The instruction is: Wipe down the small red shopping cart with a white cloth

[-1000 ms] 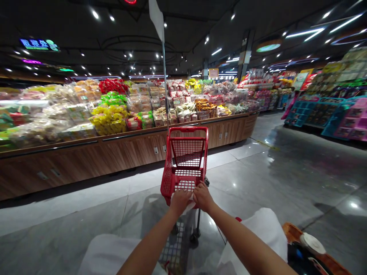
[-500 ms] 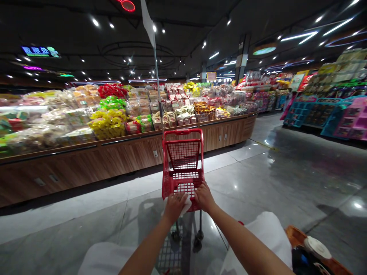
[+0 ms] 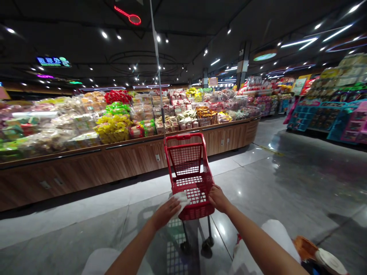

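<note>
The small red shopping cart (image 3: 191,179) stands on the floor, its long axis pointing away toward the wooden counter (image 3: 137,154). The left hand (image 3: 165,213) half closes on a white tissue (image 3: 180,202) at the cart's near edge; the right hand (image 3: 218,198) curls its fingers over the rim.

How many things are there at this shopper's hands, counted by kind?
Hands: 2 (left hand, right hand)
Red shopping cart: 1
White tissue: 1
Total: 4
</note>
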Demonstrator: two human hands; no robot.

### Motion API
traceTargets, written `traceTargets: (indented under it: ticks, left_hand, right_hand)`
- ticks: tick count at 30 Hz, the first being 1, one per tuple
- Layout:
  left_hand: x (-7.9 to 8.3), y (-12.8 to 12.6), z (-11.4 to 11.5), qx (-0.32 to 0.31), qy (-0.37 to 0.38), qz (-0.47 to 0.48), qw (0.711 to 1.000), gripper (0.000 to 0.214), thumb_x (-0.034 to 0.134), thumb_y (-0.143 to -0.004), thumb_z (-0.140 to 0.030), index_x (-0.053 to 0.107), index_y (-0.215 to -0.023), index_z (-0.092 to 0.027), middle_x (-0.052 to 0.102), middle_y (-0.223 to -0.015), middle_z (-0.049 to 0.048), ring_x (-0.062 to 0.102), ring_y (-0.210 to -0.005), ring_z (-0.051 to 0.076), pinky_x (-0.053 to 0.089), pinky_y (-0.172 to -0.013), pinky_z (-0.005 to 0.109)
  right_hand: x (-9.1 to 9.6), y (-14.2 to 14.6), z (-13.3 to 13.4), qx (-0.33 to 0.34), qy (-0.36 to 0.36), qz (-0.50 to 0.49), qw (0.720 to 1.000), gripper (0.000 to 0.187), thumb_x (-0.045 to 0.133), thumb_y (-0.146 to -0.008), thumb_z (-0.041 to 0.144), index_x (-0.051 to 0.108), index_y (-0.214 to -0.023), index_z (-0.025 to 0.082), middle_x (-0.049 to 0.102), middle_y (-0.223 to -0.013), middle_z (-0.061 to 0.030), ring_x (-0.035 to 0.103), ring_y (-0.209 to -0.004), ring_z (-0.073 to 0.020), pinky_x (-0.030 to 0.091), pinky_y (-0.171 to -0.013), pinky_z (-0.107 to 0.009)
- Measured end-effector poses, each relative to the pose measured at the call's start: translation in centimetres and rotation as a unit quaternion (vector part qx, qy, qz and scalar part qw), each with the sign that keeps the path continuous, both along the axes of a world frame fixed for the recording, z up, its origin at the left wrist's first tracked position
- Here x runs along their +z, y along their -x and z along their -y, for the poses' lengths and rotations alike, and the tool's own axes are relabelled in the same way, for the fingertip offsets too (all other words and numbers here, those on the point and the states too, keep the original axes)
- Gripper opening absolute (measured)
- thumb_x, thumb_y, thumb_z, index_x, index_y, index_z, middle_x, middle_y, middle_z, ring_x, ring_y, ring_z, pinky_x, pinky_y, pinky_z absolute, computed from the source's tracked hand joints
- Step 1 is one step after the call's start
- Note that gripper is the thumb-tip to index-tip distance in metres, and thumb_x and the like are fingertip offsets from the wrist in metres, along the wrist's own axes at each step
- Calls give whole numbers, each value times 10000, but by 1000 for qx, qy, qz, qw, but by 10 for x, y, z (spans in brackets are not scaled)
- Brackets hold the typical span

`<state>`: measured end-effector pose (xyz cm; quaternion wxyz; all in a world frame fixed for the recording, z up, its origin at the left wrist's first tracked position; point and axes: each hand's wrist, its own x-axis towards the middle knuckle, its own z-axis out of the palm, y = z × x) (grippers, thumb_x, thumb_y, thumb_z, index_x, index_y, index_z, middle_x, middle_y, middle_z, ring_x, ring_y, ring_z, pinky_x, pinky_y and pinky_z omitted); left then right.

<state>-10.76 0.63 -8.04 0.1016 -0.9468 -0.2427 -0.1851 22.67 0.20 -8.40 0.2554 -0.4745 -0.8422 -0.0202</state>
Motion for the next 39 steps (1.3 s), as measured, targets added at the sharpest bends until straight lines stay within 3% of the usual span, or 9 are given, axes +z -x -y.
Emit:
traceTargets:
  ticks: [3,5,9,12,20,24,30,34,39]
  left_hand:
    - [3,-13,-4,-35,-1,16,999,323,422,-916,-110,545,-1188,-234,612,-1225,57,509,-1218,187,437,-1049,396]
    - [1,-35,-6,4,9,61,998,301,452,-905,-123,556,-1171,-217,628,-1185,74,538,-1182,198,437,-1052,435]
    - [-12,-71,-6,88,39,149,984,287,495,-876,-140,571,-1144,-209,647,-1111,81,585,-1094,214,412,-1061,525]
    - [-21,-69,-5,67,37,141,987,317,486,-872,-112,554,-1165,-212,651,-1106,64,588,-1091,200,396,-1079,519]
    - [5,-59,-21,5,102,56,993,306,487,-897,-101,565,-1164,-229,634,-1195,55,555,-1160,169,371,-1104,421]
    - [24,-51,-60,46,88,66,993,314,474,-878,-79,589,-1144,-199,617,-1236,81,546,-1177,190,435,-1041,390]
    - [58,-4,-102,154,1,8,988,347,520,-840,-95,601,-1153,-220,597,-1265,85,476,-1253,248,363,-1062,497]
    - [61,-6,-84,169,1,-38,985,386,678,-782,-238,597,-1159,-233,587,-1272,90,475,-1239,272,347,-1040,492]
    - [59,-34,-55,148,21,-124,981,177,648,-829,-287,648,-987,-209,680,-966,52,606,-973,219,372,-981,430]
  right_hand:
    - [4,0,1,-59,-2,14,998,280,433,-849,156,631,-661,219,649,-719,-13,565,-865,-184,223,-1092,-417]
    - [2,18,6,-98,-5,21,995,254,447,-853,153,634,-691,212,658,-771,-37,571,-889,-203,203,-1094,-451]
    - [-18,79,23,-26,25,-13,999,132,525,-806,187,631,-881,213,659,-901,-40,573,-889,-202,339,-988,-385]
    - [-34,107,37,-44,3,-108,993,269,586,-738,267,581,-1000,212,629,-1022,-69,538,-986,-251,355,-961,-420]
    - [-28,73,52,-26,41,-213,976,186,545,-636,267,562,-817,227,606,-913,-22,507,-979,-247,350,-900,-381]
    - [-28,40,57,-11,51,-227,973,122,492,-722,335,538,-727,222,584,-815,-13,522,-919,-225,357,-868,-365]
    - [-21,-4,57,-19,63,-156,986,365,368,-901,430,537,-658,216,578,-717,-10,536,-794,-185,361,-856,-357]
    - [1,19,55,-73,111,-72,989,321,379,-942,412,644,-878,245,672,-888,-31,584,-910,-196,350,-908,-366]
    - [34,84,47,-121,205,4,971,299,342,-953,270,590,-1099,190,685,-1032,-102,646,-909,-215,431,-744,-294]
